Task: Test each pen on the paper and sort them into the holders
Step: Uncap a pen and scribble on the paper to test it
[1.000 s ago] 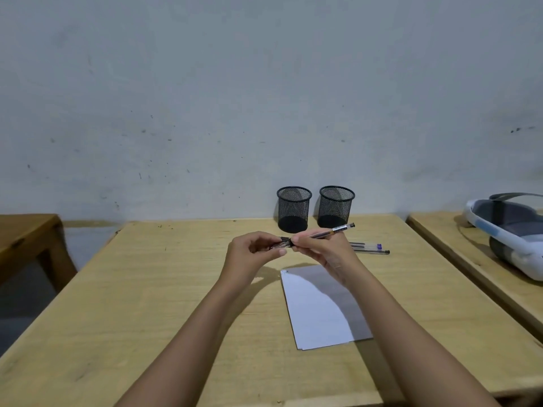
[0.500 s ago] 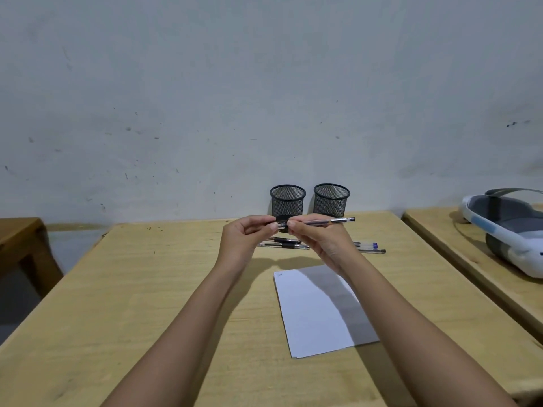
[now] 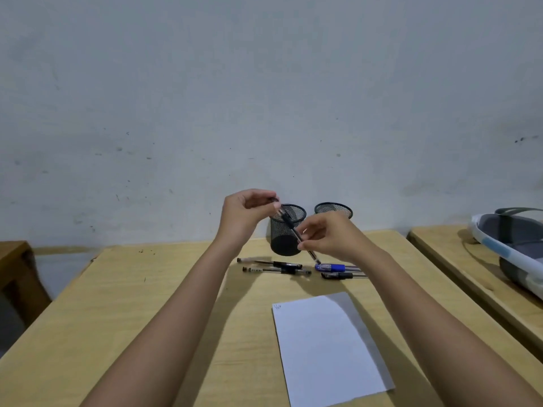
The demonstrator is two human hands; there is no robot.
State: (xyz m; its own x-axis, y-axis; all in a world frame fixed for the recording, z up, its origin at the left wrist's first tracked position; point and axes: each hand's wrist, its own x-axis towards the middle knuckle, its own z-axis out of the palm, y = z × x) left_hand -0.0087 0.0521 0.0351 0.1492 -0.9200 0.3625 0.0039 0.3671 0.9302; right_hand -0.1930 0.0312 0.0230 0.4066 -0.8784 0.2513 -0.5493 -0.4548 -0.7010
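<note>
Both hands hold one slim black-capped clear pen (image 3: 291,227) tilted in the air before the left black mesh holder (image 3: 286,230), likely to recap it after testing; left hand (image 3: 245,218) raised, grip pinching the upper end; right hand (image 3: 329,237) lower, grip pinching the barrel above the wooden worktop (image 3: 147,304)

Right holder (image 3: 333,209) half hidden; paper (image 3: 326,348) scribble illegible.
</note>
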